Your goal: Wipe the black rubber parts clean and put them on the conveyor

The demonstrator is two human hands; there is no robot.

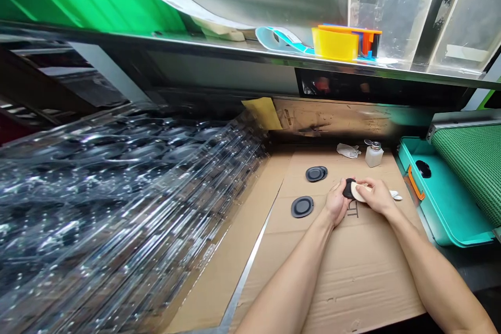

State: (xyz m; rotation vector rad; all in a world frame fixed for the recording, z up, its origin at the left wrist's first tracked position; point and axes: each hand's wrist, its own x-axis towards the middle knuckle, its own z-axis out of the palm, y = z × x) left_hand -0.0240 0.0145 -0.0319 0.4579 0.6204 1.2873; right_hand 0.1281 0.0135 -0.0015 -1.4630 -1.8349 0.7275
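Observation:
My left hand (336, 202) is closed around a small black round part (348, 188), held just above the cardboard sheet (352, 266). My right hand (376, 194) presses a cream-coloured pad (358, 191) against that part, fingers pinched on it. A black round disc (302, 206) lies flat on the cardboard to the left of my left hand. Farther back lies a second black disc (316, 173), which looks like two overlapping pieces.
A tall slanted stack of clear plastic trays (117, 209) fills the left. A small capped bottle (374, 154) and crumpled white wipe (347, 151) sit at the back. On the right stand a teal bin (438, 203) and a green conveyor belt (473, 167). Yellow and orange boxes (340, 43) rest on the shelf.

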